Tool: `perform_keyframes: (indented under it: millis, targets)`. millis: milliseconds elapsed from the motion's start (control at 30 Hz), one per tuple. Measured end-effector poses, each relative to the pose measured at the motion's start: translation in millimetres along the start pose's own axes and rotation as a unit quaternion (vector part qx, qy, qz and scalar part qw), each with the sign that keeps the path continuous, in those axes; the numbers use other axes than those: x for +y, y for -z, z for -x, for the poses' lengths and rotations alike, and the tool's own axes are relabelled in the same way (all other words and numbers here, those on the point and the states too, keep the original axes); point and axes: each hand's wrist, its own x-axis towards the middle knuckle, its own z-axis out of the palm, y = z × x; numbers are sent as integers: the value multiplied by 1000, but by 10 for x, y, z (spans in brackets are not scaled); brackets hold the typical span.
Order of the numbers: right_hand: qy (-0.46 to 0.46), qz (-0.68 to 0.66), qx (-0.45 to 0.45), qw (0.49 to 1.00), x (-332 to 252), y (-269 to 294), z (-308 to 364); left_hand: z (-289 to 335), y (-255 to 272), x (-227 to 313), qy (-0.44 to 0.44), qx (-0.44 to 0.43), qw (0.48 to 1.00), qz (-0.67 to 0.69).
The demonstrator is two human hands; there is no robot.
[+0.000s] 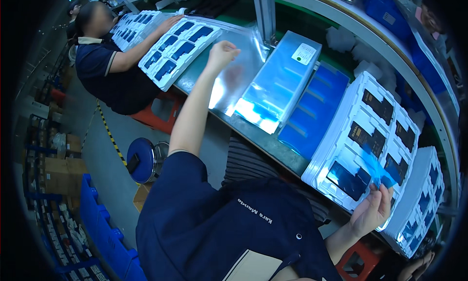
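Note:
My right hand pinches a thin translucent blue film over the white tray on the right. Flat dark panels sit in the tray's compartments, and the film covers parts of some. Raised at the far left, my left hand has its fingers curled together; whether anything is between them I cannot make out. Below it lies a shiny clear plastic sheet, beside another white tray of dark panels.
A stack of clear-covered pale blue trays and a blue tray lie mid-bench. More stacked white trays stand at far right. A co-worker sits at left, a hand on the left tray. A metal post rises behind.

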Motion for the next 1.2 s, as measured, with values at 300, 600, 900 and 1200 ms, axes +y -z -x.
perform_keyframes:
  millis: [300, 600, 900, 1200]
  targets:
    - [-30, -12, 111, 993, -279, 161, 122, -687, -65, -55, 8, 144, 909, -391]
    - [-96, 130, 182, 970, -489, 808, 42, 2162, -1195, 1926, -479, -334, 802, -130]
    - [-251, 149, 121, 949, -633, 994, -113, 3055, -1725, 2144, -521, -388, 743, -163]
    - [-225, 190, 142, 945, -613, 951, -12, 3077, -1671, 2154, -514, -366, 735, -246]
